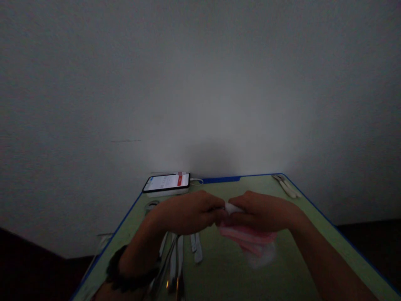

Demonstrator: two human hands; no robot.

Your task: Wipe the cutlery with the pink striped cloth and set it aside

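My left hand [194, 212] and my right hand [263, 211] meet over the middle of the table, fingers closed in a pinch. Between their fingertips shows a small white piece [232, 208], soft-looking, its kind unclear in the dim light. Just beneath my right hand is a folded pink-and-white thing [247, 238], blurred, perhaps a cloth or thin packet; whether the right fingers also touch it I cannot tell. Several slim metal tools [173, 259] lie below my left hand and wrist, partly covered by them. A pair of short flat strips [196, 247] rests beside those tools.
At the back left a lit phone [167, 181] lies on a white block, with a white cable [196, 180] plugged in. Pliers with pale handles [287, 187] lie at the back right. The green table [225, 276] has a blue edge and stands against a grey wall [206, 83].
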